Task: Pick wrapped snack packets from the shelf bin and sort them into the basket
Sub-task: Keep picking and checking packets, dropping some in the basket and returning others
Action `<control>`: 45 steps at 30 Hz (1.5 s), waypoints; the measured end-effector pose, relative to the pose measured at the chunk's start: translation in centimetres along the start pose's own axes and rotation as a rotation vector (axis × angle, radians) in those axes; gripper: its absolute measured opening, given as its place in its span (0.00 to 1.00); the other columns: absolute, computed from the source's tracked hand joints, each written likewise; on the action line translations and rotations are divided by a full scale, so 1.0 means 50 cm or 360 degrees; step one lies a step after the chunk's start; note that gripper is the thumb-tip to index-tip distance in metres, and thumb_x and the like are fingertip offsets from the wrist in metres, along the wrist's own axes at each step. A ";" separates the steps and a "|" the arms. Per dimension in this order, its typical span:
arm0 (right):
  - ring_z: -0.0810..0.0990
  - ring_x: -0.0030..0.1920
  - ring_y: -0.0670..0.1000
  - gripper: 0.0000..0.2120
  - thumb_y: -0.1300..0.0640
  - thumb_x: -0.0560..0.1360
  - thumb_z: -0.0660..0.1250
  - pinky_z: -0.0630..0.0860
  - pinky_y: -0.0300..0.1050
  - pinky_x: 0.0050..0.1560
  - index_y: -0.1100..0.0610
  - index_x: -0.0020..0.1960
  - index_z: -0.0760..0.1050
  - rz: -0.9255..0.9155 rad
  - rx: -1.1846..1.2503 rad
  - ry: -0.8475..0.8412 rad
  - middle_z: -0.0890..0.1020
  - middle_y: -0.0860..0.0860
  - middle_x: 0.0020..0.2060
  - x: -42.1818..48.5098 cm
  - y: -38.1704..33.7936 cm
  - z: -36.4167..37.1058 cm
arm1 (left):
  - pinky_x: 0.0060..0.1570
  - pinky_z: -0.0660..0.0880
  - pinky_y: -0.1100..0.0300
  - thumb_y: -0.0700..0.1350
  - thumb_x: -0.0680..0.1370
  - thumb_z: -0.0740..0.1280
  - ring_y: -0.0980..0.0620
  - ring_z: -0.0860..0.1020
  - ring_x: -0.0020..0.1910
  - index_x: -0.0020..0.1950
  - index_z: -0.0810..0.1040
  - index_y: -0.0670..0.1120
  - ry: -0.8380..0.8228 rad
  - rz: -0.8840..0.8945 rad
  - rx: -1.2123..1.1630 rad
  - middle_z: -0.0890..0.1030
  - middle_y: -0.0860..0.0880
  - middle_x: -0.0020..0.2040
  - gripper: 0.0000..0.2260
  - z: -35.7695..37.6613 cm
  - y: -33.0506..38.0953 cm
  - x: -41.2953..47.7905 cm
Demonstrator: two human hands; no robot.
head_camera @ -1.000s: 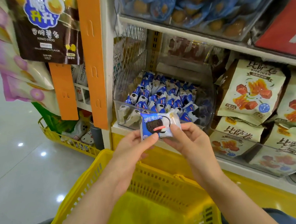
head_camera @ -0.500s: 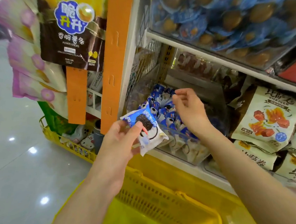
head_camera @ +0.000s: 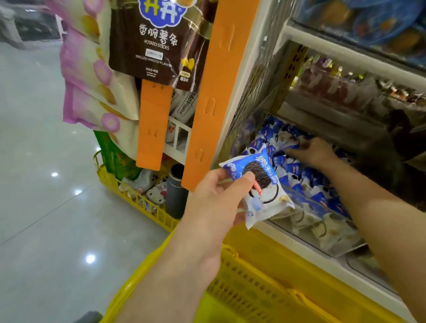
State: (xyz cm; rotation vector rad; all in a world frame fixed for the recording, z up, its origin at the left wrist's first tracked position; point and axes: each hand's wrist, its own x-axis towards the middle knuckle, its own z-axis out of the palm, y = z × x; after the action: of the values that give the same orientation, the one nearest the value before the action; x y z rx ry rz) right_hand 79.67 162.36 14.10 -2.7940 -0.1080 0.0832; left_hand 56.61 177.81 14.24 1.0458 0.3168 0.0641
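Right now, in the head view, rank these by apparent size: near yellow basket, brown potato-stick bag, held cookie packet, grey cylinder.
1. near yellow basket, cropped.
2. brown potato-stick bag, top cropped.
3. cookie packet.
4. grey cylinder, farther off, true size unsure.

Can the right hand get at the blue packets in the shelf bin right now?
Probably yes. The right hand is inside the clear bin, over the blue packets, with nothing between. The left hand holds its own packet out front, clear of the way. Blur hides any grip.
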 end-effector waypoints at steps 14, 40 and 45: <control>0.76 0.54 0.61 0.14 0.54 0.78 0.62 0.68 0.46 0.47 0.64 0.56 0.75 -0.0040 0.0398 0.0438 0.79 0.62 0.52 -0.013 -0.029 -0.012 | 0.50 0.79 0.54 0.46 0.78 0.64 0.48 0.82 0.48 0.57 0.76 0.44 0.0034 -0.0059 -0.0027 0.84 0.46 0.49 0.10 0.010 -0.012 0.002; 0.76 0.42 0.37 0.14 0.49 0.78 0.59 0.69 0.29 0.40 0.52 0.60 0.75 -0.0376 0.0913 -0.0138 0.79 0.42 0.46 -0.402 -0.071 -0.052 | 0.38 0.78 0.63 0.42 0.76 0.65 0.60 0.81 0.41 0.61 0.77 0.46 -0.0229 0.0044 -0.0013 0.84 0.52 0.46 0.13 0.024 -0.015 -0.064; 0.66 0.37 0.51 0.18 0.46 0.77 0.62 0.71 0.40 0.38 0.59 0.54 0.79 -0.0219 0.0986 -0.0602 0.71 0.53 0.38 -0.386 -0.065 -0.069 | 0.55 0.77 0.47 0.46 0.77 0.64 0.48 0.81 0.52 0.63 0.75 0.48 -0.0371 -0.0031 0.0093 0.84 0.47 0.52 0.14 0.020 -0.008 -0.073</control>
State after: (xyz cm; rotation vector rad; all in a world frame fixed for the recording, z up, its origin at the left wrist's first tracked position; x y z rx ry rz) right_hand 60.51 162.60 19.32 -2.1188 -0.3077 0.5167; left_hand 53.37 176.01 15.20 1.0961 0.1174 -0.0847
